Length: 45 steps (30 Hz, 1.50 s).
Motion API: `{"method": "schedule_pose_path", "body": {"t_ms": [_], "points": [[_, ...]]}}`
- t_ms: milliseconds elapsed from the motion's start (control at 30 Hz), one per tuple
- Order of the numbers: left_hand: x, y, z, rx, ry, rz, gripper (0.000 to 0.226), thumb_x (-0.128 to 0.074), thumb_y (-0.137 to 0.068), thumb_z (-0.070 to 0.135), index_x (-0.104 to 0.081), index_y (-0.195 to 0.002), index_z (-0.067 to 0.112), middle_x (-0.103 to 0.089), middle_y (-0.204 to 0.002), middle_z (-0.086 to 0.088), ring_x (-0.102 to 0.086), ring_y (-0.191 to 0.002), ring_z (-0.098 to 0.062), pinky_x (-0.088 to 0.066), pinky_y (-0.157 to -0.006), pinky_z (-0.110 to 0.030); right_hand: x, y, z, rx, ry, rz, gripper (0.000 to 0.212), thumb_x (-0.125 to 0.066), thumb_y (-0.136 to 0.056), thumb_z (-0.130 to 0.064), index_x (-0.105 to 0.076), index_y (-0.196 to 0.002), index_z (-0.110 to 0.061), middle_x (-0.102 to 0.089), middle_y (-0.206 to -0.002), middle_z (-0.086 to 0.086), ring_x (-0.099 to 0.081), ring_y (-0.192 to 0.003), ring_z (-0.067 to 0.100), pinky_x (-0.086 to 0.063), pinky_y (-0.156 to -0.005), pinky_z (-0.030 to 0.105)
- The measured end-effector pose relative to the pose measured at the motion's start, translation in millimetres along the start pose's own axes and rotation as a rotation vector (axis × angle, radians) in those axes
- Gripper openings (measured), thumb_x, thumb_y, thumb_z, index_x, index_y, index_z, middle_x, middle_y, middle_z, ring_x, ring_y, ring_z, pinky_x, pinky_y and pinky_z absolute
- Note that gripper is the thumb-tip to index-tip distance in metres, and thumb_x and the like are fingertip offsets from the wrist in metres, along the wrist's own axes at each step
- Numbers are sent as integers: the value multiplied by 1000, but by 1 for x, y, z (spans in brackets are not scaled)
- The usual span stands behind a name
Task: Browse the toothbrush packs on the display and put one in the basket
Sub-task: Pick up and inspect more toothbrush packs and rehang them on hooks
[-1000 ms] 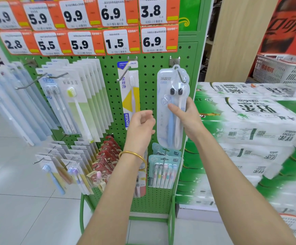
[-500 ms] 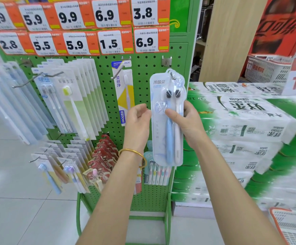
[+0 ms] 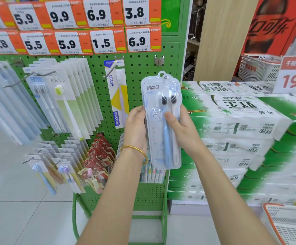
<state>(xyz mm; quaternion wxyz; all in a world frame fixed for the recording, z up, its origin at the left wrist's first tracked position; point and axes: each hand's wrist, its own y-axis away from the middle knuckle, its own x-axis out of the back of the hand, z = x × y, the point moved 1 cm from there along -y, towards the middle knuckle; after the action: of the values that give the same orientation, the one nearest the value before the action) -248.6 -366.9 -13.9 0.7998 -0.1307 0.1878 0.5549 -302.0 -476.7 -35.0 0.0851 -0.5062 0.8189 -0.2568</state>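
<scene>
I have the clear plastic blister pack holding a blue and a white toothbrush (image 3: 162, 121) upright in front of the green pegboard display rack (image 3: 140, 68), off its hook. My left hand (image 3: 135, 128) clasps its left edge, fingers curled behind; my right hand (image 3: 180, 128) grips the right edge, thumb pressed on the front. The white mesh basket with orange rim (image 3: 288, 225) sits low at my right, well apart.
</scene>
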Motion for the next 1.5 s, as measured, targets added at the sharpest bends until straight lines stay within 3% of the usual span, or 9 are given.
{"method": "schedule_pose_path", "body": {"t_ms": [200, 267, 367, 433, 567, 800, 1100, 1333, 1500], "points": [[2, 5, 3, -42, -3, -9, 11, -55, -92, 9, -61, -101, 7, -67, -85, -8, -64, -65, -12, -53, -56, -22, 0, 0, -1, 62, 46, 23, 60, -49, -94, -31, -27, -147, -13, -38, -149, 0, -34, -138, 11, -28, -115, 41], [2, 7, 3, -67, -26, -13, 7, -56, -92, 12, -61, -96, 10, -67, -92, -10, -63, -73, -16, -55, -63, -26, 0, -1, 0, 97, 50, 65, 53, -52, -93, -25, -33, -141, -13, -43, -142, -5, -38, -133, 4, -32, -111, 30], [2, 9, 2, -98, -36, -13, 7, -57, -92, 14, -61, -96, 10, -65, -97, -14, -62, -79, -20, -53, -68, -29, -1, 3, 1, 100, -9, 169, 39, -58, -87, -22, -37, -119, -19, -47, -117, -12, -48, -105, -14, -38, -90, 9], [3, 10, 0, -123, -39, -12, 7, -56, -92, 14, -61, -96, 10, -64, -98, -14, -60, -83, -22, -52, -73, -34, -1, 4, 3, 92, -40, 198, 29, -60, -85, -23, -40, -105, -25, -49, -105, -11, -53, -93, -11, -41, -83, 13], [6, 10, -1, -155, -62, 0, 8, -55, -93, 14, -62, -95, 12, -65, -101, -15, -60, -89, -25, -49, -87, -46, 3, 4, 3, 117, 3, 213, 20, -62, -82, -40, -50, -96, -34, -53, -118, 1, -53, -112, 16, -44, -93, 32], [8, 13, -1, -187, -84, 23, 11, -53, -92, 16, -64, -92, 19, -66, -105, -17, -60, -93, -30, -44, -96, -58, 8, 9, -7, 152, -61, 150, 16, -58, -82, -37, -57, -92, -25, -48, -125, 9, -47, -119, 12, -38, -89, 10], [12, 17, -3, -226, -103, 32, 15, -54, -82, 24, -65, -93, 22, -64, -114, -19, -55, -113, -41, -40, -99, -59, 8, 18, -10, 154, -134, 86, 11, -61, -82, -35, -63, -90, -42, -53, -122, 7, -51, -116, 15, -42, -88, 16], [30, 13, 0, -261, -92, 156, 31, -54, -79, 30, -64, -104, 16, -62, -119, -15, -54, -117, -35, -38, -103, -56, 11, 13, -14, 85, -102, 84, 20, -61, -81, -37, -58, -98, -28, -58, -112, 4, -55, -105, 13, -46, -86, 23], [46, 9, 6, -352, -150, 288, 14, -50, -90, 20, -62, -93, 27, -64, -109, -7, -58, -108, -28, -42, -101, -54, 7, 8, -12, 14, -35, 49, 17, -62, -81, -40, -59, -94, -30, -59, -109, 6, -56, -101, 12, -48, -88, 30]]}}
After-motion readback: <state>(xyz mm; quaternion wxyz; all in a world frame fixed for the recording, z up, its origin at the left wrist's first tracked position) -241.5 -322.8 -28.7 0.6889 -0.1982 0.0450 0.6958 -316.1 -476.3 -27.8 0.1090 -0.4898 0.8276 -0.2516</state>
